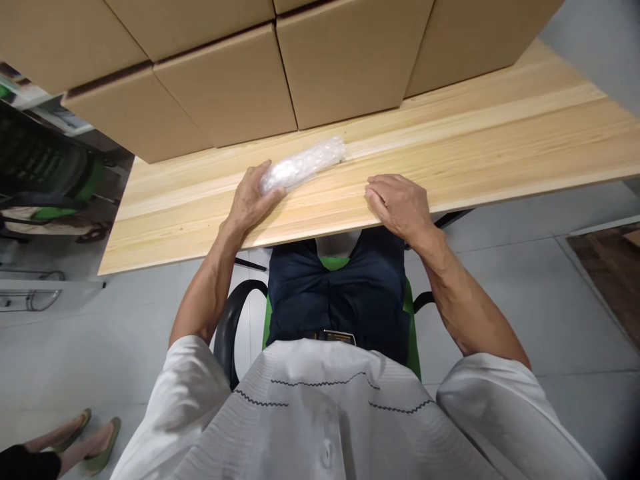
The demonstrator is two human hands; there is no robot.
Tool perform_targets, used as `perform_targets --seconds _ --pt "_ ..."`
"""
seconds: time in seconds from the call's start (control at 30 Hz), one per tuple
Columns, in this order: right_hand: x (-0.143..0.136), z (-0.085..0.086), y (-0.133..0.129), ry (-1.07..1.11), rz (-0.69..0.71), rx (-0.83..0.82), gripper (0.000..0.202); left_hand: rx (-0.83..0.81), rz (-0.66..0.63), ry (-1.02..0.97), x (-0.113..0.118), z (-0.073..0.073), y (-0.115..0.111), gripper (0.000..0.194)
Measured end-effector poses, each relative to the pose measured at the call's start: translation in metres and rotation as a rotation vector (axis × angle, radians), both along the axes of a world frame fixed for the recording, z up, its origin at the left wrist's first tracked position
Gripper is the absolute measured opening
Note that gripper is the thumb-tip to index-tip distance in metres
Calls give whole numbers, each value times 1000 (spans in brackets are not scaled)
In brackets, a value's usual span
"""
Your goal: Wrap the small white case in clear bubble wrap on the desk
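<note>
A long roll-shaped bundle in clear bubble wrap (307, 163) lies slanted on the wooden tabletop (325, 207). What is inside the wrap cannot be made out. My left hand (253, 197) grips the bundle's left end, thumb along the near side and fingers on the far side. To the right of the bundle, and apart from it, my right hand (400, 202) rests on the wood near the front edge. Its fingers are curled in and pressed together, and nothing shows in them.
Stacked brown cardboard boxes (230, 87) line the back of the table like a wall. I sit on a green chair with black armrests (235, 320). At the left stand another chair (45, 153) and, lower down, another person's feet in green slippers (103, 447).
</note>
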State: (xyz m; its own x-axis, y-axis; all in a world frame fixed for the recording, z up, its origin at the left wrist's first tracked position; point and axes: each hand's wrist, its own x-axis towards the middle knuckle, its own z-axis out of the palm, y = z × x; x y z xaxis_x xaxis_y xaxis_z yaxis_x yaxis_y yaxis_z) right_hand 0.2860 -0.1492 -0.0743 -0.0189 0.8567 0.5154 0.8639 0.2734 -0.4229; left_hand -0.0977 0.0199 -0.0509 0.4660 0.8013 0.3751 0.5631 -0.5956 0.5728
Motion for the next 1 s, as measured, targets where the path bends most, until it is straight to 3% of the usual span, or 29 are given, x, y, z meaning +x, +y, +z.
perform_targets --seconds 0.17,0.33,0.63,1.0 --pt "0 0 1 -15 7 9 38 32 -38 19 3 8 0 118" --pt "0 1 -1 -4 6 2 38 31 -63 89 18 17 -1 113" --pt "1 1 -1 -18 5 7 37 23 -21 62 22 -2 18 95" --pt "-1 3 -1 3 2 -13 35 15 -21 33 21 0 18 96"
